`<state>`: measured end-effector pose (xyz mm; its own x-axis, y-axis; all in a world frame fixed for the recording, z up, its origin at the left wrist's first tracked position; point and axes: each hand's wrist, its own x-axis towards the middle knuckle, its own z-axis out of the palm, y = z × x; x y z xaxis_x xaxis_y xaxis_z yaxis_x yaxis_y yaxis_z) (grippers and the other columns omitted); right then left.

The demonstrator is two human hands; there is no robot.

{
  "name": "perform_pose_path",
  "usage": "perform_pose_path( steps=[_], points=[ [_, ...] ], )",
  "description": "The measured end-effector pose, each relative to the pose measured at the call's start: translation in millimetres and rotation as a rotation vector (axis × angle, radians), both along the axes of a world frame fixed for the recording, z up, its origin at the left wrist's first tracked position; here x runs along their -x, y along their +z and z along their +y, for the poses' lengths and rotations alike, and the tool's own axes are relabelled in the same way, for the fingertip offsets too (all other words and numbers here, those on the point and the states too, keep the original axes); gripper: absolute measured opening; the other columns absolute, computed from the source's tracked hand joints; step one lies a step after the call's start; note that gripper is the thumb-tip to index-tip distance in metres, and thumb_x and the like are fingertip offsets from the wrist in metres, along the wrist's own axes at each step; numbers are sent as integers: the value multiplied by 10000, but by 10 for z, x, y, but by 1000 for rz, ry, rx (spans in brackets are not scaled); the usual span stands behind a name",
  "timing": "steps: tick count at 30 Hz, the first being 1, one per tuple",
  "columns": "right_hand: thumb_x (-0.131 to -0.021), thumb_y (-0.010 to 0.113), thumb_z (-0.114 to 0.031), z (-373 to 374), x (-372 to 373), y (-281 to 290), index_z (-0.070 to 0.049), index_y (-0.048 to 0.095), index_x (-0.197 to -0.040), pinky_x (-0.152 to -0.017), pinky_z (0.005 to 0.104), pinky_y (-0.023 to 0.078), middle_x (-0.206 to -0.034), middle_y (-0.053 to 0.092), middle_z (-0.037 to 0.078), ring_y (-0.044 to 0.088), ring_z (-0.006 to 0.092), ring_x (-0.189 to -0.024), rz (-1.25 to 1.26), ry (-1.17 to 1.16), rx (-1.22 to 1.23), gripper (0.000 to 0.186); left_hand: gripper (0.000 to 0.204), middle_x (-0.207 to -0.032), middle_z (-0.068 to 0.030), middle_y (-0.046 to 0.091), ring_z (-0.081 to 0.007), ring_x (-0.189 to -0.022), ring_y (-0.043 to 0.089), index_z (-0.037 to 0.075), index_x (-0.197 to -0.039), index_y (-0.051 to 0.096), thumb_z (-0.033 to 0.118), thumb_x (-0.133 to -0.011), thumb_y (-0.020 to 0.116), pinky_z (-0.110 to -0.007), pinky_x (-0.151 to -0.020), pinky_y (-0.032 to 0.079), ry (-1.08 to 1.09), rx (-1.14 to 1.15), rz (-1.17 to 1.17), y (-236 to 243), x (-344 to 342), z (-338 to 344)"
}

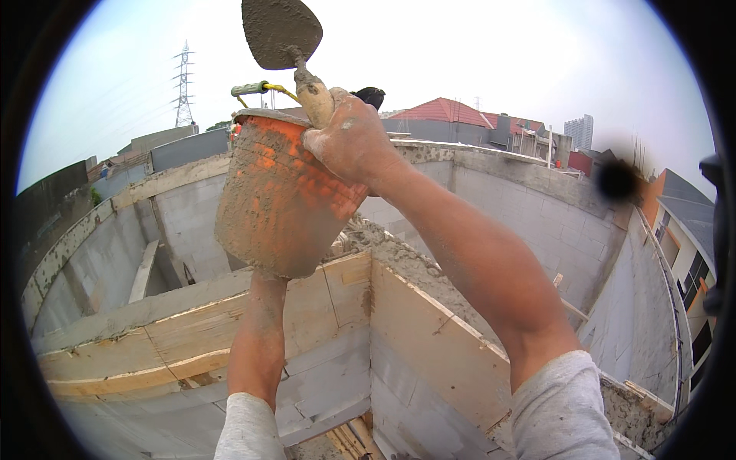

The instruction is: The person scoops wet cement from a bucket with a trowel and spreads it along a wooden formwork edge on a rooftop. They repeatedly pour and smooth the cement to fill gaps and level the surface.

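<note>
A bucket (268, 199), orange and crusted with wet mortar, is held up in front of me, tilted, above the corner of the wall. My right hand (353, 142) is closed round the wooden handle of a trowel (282, 34) and also presses against the bucket's upper right side. Mortar coats the trowel's blade, which points upward past the rim. My left forearm (259, 337) rises to the bucket's underside; the hand itself is hidden behind the bucket, so its fingers do not show. The bucket's yellow handle with a grey grip (250, 88) stands beyond the rim.
Wooden form boards (307, 307) line the block walls, meeting at a corner below the bucket. Wet mortar (414, 264) lies along the wall top between boards. A loose plank (144, 272) leans at the left. Block walls (529, 203), roofs and a pylon stand beyond.
</note>
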<state>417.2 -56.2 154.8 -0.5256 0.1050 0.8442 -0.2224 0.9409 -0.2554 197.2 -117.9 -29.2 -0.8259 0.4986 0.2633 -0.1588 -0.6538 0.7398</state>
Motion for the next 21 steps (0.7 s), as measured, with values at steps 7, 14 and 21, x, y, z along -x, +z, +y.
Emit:
perform_pose_path(
  steps=[7, 14, 21],
  points=[
    [-762, 646, -147, 749, 815, -1, 101, 585, -1065, -802, 409, 549, -918, 681, 252, 688, 348, -868, -52, 95, 97, 396, 764, -1501, -198, 371, -372, -1351, 408, 87, -1504, 329, 637, -997, 173, -519, -1074, 361, 53, -19, -46, -6, 621, 438],
    [-736, 652, -135, 1208, 1462, -261, 82, 606, -977, -696, 394, 535, -783, 679, 182, 680, 272, -737, 59, 77, 278, 328, 769, -1518, -201, 353, -375, -1367, 392, 91, -1513, 318, 638, -998, 155, -527, -1088, 348, 84, -43, -49, -117, 941, 691],
    [-745, 658, -107, 1879, 1975, -519, 29, 639, -748, -640, 359, 532, -772, 634, 156, 640, 236, -697, 218, -13, 131, 138, 774, -1536, -204, 336, -379, -1383, 377, 94, -1521, 308, 639, -1000, 136, -534, -1101, 335, 122, -58, -34, -345, 1125, 706]
  ],
)
